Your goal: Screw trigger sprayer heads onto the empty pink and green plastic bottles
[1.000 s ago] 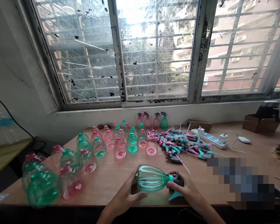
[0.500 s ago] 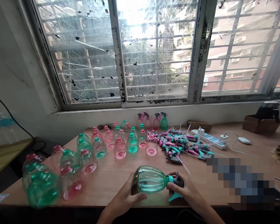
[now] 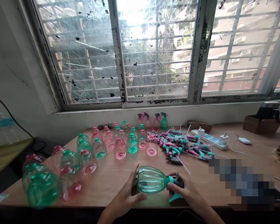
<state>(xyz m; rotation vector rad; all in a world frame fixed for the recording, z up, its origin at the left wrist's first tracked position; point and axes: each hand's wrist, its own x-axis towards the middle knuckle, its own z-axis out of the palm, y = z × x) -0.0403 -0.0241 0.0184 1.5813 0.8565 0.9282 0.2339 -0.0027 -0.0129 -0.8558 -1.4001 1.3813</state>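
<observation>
A clear green spray bottle (image 3: 151,179) lies sideways in the air above the table's front edge, its base to the left. My left hand (image 3: 127,194) cups the base, thumb below and fingers mostly hidden behind it. At the neck, my right hand (image 3: 189,189) grips the spray head (image 3: 178,181), which is dark grey with a teal collar and a teal trigger. The head sits against the bottle's mouth; whether it is fully tightened I cannot tell.
Several open green and pink bottles (image 3: 120,148) stand on the wooden table (image 3: 112,183), left and centre. A pile of loose spray heads (image 3: 182,143) lies beyond my right hand. Complete spray bottles (image 3: 164,122) line the wall. A power strip (image 3: 210,139) lies right of the pile.
Both hands and the bottle stay in nearly the same place. Any turning of the spray head is too slight to make out.
</observation>
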